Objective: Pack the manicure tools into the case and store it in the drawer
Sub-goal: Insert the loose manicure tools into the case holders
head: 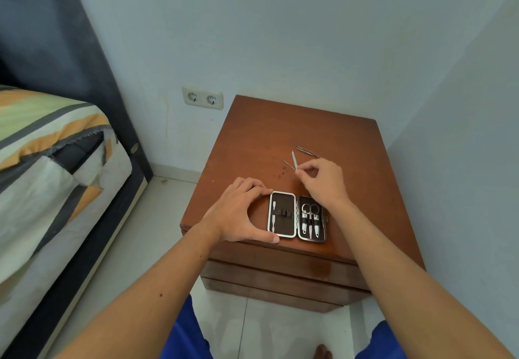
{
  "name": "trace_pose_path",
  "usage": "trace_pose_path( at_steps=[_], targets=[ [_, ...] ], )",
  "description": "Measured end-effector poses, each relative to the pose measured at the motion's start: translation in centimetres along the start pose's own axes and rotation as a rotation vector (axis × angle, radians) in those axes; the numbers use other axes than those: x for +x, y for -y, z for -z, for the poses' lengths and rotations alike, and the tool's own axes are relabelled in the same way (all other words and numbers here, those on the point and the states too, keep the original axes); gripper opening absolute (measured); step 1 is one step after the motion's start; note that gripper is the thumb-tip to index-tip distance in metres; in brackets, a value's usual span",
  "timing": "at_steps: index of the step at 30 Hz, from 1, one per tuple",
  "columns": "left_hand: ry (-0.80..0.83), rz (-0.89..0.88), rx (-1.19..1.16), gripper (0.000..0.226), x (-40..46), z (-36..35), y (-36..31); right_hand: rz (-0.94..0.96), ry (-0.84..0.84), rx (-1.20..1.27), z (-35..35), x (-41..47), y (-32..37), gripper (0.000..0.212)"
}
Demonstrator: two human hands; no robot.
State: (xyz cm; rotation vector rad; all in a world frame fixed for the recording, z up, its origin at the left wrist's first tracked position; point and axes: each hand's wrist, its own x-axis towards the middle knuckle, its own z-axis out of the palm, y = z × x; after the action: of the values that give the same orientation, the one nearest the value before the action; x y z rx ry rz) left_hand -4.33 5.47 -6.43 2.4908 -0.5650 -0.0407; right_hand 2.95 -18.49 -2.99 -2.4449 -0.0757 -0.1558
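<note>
On the bench (252, 139), the left hand (238, 212) steadies the open case (282, 214); the right hand (323, 181) pinches a thin tool (293, 158); next it needs a free slot.

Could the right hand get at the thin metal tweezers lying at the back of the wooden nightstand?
Probably yes: the thin metal tweezers lie bare just beyond the right hand, with nothing between, though its fingers already pinch a slim metal nail file.

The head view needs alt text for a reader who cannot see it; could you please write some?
An open manicure case lies on a wooden nightstand, steadied by the left hand, while the right hand pinches a thin metal tool above it. Tweezers lie loose behind; a bed stands left.
</note>
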Motion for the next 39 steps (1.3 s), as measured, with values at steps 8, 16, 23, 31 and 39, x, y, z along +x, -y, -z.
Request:
trace_pose_path(
  at_steps=[8,16,23,31,39],
  targets=[
    [0.025,0.019,0.001,0.113,0.1,0.3,-0.2,-0.048,0.015,-0.161,-0.8,1.5,-0.7,0.014],
    [0.017,0.013,0.008,0.113,0.1,0.3,-0.3,-0.021,-0.053,-0.098,-1.7,0.7,-1.2,0.014],
    [0.020,0.021,0.008,0.111,0.0,0.3,-0.3,-0.020,-0.030,-0.144,-2.2,1.1,-1.1,0.021],
    [0.030,0.027,0.000,0.113,0.1,0.3,-0.2,0.044,0.078,-0.009,1.1,0.1,-0.9,0.011],
    [0.022,0.014,0.007,0.112,0.1,0.2,-0.1,0.104,0.246,0.035,3.4,-1.3,0.4,0.012]
  ],
)
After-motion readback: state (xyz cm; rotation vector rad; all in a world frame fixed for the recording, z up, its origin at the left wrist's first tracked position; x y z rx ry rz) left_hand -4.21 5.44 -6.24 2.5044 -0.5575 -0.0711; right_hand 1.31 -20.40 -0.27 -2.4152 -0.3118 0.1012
